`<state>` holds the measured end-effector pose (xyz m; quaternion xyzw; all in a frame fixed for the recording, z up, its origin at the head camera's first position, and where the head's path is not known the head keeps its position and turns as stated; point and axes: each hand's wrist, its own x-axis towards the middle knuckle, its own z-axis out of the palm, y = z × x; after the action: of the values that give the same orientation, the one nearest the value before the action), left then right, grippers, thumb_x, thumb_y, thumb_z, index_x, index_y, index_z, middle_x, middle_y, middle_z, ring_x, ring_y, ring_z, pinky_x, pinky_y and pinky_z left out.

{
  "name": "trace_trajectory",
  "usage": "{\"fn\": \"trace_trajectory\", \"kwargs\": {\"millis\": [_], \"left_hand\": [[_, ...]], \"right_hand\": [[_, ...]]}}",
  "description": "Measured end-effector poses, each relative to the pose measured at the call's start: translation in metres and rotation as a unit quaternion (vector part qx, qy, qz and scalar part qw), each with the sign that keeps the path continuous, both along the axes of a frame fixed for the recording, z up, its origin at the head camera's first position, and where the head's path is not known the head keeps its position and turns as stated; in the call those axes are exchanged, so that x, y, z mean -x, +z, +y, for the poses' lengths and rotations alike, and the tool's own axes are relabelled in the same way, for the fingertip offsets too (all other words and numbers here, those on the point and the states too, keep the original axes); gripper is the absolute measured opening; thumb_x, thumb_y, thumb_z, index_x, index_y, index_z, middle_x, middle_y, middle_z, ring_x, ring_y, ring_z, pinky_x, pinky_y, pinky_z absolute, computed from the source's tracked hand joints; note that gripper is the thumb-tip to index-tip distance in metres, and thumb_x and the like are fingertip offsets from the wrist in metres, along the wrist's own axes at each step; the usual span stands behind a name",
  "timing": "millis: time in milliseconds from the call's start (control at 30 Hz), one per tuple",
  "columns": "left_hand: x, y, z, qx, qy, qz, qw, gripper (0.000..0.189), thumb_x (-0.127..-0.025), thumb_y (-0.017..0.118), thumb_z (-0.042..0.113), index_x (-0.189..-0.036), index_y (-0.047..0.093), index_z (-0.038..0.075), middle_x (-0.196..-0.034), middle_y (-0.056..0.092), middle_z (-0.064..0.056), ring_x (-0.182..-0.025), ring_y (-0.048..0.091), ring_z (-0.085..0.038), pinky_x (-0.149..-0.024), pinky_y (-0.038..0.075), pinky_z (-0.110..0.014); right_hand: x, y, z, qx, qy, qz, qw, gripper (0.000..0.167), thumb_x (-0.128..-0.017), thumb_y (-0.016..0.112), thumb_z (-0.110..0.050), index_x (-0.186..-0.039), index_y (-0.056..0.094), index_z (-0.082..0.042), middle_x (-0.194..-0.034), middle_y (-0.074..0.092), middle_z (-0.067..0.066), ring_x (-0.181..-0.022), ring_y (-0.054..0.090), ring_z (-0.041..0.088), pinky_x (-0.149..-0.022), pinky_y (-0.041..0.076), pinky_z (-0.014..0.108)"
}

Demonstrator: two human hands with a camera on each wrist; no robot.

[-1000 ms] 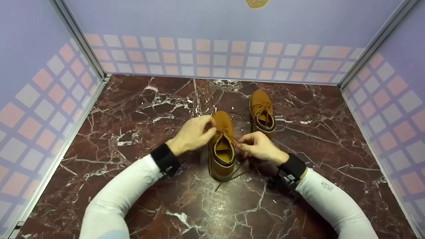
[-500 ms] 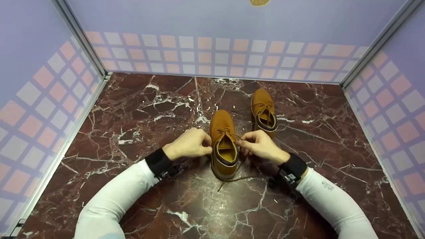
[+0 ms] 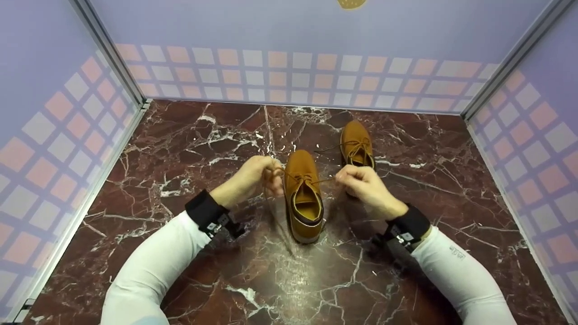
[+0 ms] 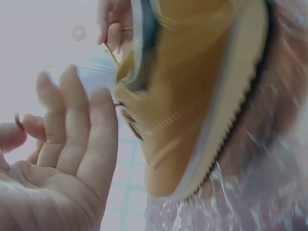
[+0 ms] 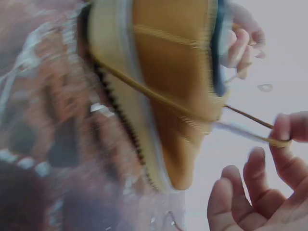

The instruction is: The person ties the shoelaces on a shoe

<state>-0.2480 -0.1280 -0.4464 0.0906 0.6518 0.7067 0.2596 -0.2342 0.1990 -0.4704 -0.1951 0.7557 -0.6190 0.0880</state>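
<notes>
A tan lace-up shoe (image 3: 300,162) stands upright on the marbled surface, toe pointing away from me. On its left side my left hand (image 3: 246,180) pinches one shoelace (image 4: 18,121) between thumb and forefinger, the other fingers spread. My right hand (image 3: 372,189) pinches the lace on the opposite side, drawn out from the eyelets; in the right wrist view this lace (image 5: 248,115) runs taut to the thumb and fingertip. Another strand crosses the shoe's side there. Both hands are lifted to about the height of the laces.
A matching tan shoe (image 3: 354,132) with tied laces stands behind to the right, partly hidden by my right hand. Pale purple walls (image 3: 253,27) with a checkered band enclose the marbled surface (image 3: 194,271) at the back and both sides.
My left hand dropped beside the shoe, then came up and back left with a lace. My right hand has moved right, drawing its lace out. The lace end behind the heel has swung left.
</notes>
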Motion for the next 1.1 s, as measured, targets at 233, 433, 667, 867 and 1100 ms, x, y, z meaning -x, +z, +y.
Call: {"fn": "trace_trajectory", "kwargs": {"millis": [233,433,667,867,1100], "left_hand": [[0.01,0.022,-0.023,0.062,0.009,0.016,0.9979,0.033,-0.106,0.059,0.02,-0.073,0.059,0.02,-0.057,0.041,0.015,-0.049,0.031,-0.004,-0.046,0.027,-0.019],[0.015,0.025,-0.045,0.353,0.112,0.265,0.8902,0.015,-0.097,0.071,0.025,-0.099,0.077,0.012,-0.09,0.072,-0.002,-0.076,0.056,-0.017,-0.071,0.048,-0.029],[-0.001,0.011,-0.032,0.387,0.052,0.272,0.8795,0.026,-0.109,0.065,0.028,-0.096,0.076,0.008,-0.085,0.074,-0.004,-0.07,0.064,-0.017,-0.068,0.058,-0.032],[-0.006,-0.016,-0.007,0.224,-0.043,-0.021,0.9734,0.066,-0.117,0.046,0.061,-0.091,0.077,0.008,-0.078,0.077,-0.001,-0.063,0.07,-0.013,-0.059,0.06,-0.026],[0.003,-0.04,0.012,0.175,0.021,-0.153,0.9724,0.063,-0.108,0.055,0.072,-0.09,0.071,0.014,-0.076,0.07,0.002,-0.062,0.064,-0.011,-0.057,0.055,-0.025]], "right_hand": [[0.001,0.023,0.009,0.116,0.015,-0.052,0.9918,0.041,-0.115,0.053,-0.013,-0.074,0.053,-0.016,-0.061,0.044,-0.011,-0.053,0.034,0.007,-0.05,0.03,0.022],[0.013,0.023,0.02,0.007,-0.118,0.082,0.9896,0.015,-0.105,0.069,-0.004,-0.094,0.071,0.006,-0.076,0.064,-0.006,-0.065,0.055,0.005,-0.059,0.046,0.017],[0.009,-0.004,0.013,-0.054,-0.178,0.36,0.9141,0.006,-0.092,0.082,-0.001,-0.097,0.082,0.0,-0.092,0.082,0.016,-0.078,0.069,0.021,-0.076,0.056,0.023],[-0.009,-0.018,-0.013,-0.043,-0.031,0.107,0.9928,0.035,-0.111,0.068,-0.018,-0.089,0.078,0.008,-0.071,0.076,0.02,-0.052,0.065,0.01,-0.052,0.057,0.022],[-0.005,-0.031,-0.031,0.108,-0.076,-0.204,0.97,0.047,-0.119,0.055,-0.037,-0.145,0.06,0.001,-0.091,0.077,0.0,-0.063,0.071,0.013,-0.054,0.059,0.026]]}}
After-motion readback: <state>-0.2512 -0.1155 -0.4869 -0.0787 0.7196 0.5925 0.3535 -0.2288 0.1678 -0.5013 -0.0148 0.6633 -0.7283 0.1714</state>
